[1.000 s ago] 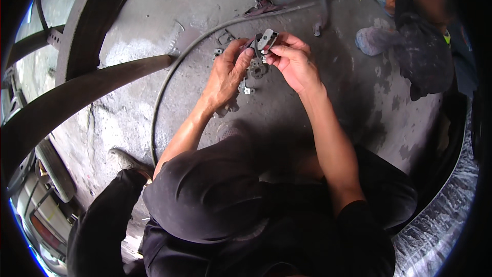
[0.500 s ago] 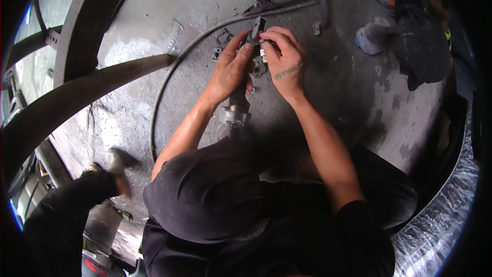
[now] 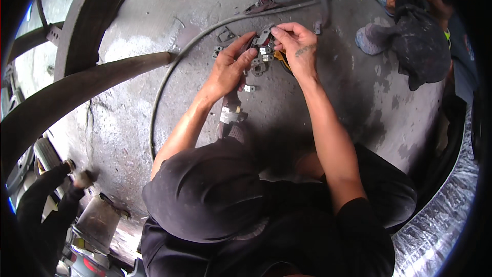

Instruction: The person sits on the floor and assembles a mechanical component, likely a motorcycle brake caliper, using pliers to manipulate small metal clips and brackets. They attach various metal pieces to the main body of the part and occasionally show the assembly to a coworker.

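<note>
My left hand (image 3: 228, 72) is closed, its thumb and fingers gripping a small grey metal part (image 3: 264, 36) with a dark strap-like piece beside it. My right hand (image 3: 299, 51) pinches the far right end of the same part between thumb and forefinger. Just under the right hand, a tool with yellow and black handles (image 3: 281, 59) lies on the floor; its working end is hidden. Several small metal fittings (image 3: 260, 66) lie below and around my hands. Nearer my knee is a dark reddish strap with a silvery metal fitting (image 3: 232, 115).
A grey hose (image 3: 160, 90) curves across the concrete floor. Dark straps with metal ends (image 3: 264, 5) lie beyond it. Large curved dark beams (image 3: 87, 84) reach in from the left. One person's shoes (image 3: 370, 39) are at right; another person's arms (image 3: 56, 202) are at lower left.
My right hand has moved slightly right, and the grey part is tilted more to the right. The yellow handles now show. At lower left, the other person has shifted left.
</note>
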Demonstrator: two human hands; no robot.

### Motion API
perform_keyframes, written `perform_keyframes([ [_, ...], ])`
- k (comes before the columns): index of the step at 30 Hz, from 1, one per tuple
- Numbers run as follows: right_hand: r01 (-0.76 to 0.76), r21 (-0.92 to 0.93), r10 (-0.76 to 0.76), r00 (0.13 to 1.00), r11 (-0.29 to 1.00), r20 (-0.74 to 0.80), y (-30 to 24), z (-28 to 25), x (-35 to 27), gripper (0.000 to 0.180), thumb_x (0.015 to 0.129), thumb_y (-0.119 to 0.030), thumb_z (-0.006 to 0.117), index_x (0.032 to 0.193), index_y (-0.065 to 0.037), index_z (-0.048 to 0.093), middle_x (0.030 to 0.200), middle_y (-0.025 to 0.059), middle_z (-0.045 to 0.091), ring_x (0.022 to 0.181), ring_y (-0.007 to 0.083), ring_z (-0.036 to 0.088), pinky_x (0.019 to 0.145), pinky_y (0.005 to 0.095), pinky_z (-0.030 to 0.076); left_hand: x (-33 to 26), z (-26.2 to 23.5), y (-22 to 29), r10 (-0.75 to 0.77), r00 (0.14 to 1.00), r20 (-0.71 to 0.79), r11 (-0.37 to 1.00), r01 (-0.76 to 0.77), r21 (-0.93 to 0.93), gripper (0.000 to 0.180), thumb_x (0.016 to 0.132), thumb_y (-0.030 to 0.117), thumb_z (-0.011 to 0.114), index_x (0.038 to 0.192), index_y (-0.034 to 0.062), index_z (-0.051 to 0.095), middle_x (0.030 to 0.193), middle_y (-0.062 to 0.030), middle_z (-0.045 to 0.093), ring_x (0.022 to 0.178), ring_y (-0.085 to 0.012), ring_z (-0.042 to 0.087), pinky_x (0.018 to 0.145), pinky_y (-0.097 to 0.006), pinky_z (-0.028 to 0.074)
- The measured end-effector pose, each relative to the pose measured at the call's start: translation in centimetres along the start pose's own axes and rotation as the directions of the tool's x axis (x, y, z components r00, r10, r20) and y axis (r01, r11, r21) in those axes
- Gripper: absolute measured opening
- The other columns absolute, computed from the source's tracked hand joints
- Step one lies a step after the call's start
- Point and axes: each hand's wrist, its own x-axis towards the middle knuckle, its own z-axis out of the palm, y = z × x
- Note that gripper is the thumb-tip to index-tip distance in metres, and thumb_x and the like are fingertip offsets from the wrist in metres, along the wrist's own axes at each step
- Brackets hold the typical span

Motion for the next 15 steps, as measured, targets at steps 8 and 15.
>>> perform_keyframes([
  [8,0.003,-0.141,0.004,0.999,0.99,0.05,0.0,-0.9,0.1,0.008,0.092,-0.007,0.073,0.096,0.0,0.073,0.084,0.0097,0.072,0.073,0.0202,0.07,0.068,0.0329,0.055,-0.4,-0.1,0.7,0.08,0.997,-0.015,0.964,-0.074,0.254,0.053,0.104,0.032,0.064,0.151,0.0088,0.053,0.097,-0.0127,0.071,0.074,-0.0205,0.07,0.065,-0.033,0.055],
  [15,0.334,-0.387,-0.293,0.942,0.86,0.163,0.4,-1.0,-1.2,0.007,0.092,-0.005,0.07,0.096,-0.002,0.067,0.092,0.0149,0.068,0.082,0.0368,0.069,0.072,0.0451,0.055,-0.7,0.3,-0.3,0.241,0.97,-0.031,0.84,-0.192,0.507,0.052,0.102,0.03,0.067,0.147,0.007,0.056,0.131,-0.0178,0.07,0.114,-0.0306,0.07,0.098,-0.04,0.053],
])
